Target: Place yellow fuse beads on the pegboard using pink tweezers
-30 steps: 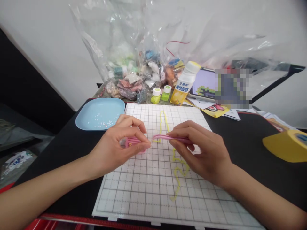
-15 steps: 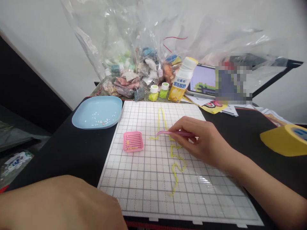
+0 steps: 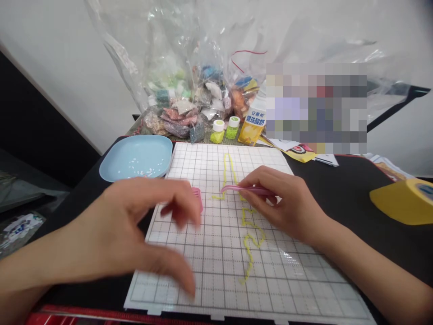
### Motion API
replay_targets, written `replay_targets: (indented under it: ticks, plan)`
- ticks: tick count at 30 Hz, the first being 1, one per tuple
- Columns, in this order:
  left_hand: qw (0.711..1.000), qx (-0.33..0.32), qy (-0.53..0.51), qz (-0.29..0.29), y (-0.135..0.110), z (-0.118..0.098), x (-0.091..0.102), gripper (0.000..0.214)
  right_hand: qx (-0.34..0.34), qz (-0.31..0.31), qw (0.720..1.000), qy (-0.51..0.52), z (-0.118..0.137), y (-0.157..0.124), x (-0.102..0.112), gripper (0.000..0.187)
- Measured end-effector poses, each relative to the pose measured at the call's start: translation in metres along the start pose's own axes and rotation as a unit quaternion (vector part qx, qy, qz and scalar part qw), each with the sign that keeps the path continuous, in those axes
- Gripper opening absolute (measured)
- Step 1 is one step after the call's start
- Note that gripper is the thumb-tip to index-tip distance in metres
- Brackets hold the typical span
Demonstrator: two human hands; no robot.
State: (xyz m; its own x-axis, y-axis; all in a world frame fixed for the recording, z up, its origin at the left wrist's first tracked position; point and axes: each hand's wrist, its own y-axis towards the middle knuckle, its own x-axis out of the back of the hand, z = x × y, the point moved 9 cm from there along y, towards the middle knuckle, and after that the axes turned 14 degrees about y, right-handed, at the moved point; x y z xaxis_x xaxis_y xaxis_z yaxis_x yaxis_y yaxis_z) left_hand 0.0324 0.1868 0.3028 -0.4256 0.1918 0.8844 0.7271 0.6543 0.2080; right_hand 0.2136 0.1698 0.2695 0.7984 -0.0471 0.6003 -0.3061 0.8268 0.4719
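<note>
A white gridded pegboard (image 3: 216, 275) lies on the black table with a winding line of yellow beads (image 3: 248, 230) on it. My right hand (image 3: 284, 205) pinches pink tweezers (image 3: 245, 189), their tip over the beads near the board's middle. My left hand (image 3: 142, 225) hovers over the board's left side, blurred, fingers spread and curved, holding nothing. It covers most of a small pink bead tray (image 3: 198, 198), of which only the right edge shows.
A light blue plate (image 3: 137, 158) with a few small white beads sits at the back left. Behind the board stand two small green bead jars (image 3: 225, 130), a yellow bottle (image 3: 252, 126) and a clear bag of bead packets (image 3: 189, 113). A yellow tape roll (image 3: 404, 201) lies at the right.
My left hand let go of the pink tray, drew back toward me, and has now come forward again over the tray. My right hand with the tweezers has barely moved.
</note>
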Motion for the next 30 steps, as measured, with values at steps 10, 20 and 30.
replay_targets:
  ticks: [10,20,30]
  plan:
    - [0.991,0.039,0.124,-0.002,0.009,0.032,-0.04,0.081,0.022,-0.024,0.997,-0.071,0.003,-0.002,0.0,0.005]
    - [0.995,0.049,0.087,-0.001,0.013,0.045,-0.037,0.051,-0.018,-0.005,1.0,-0.006,-0.012,-0.002,0.015,0.011]
    - [0.995,0.047,0.067,-0.062,0.016,0.042,-0.03,0.039,0.0,0.083,0.997,0.003,-0.002,-0.008,-0.006,0.013]
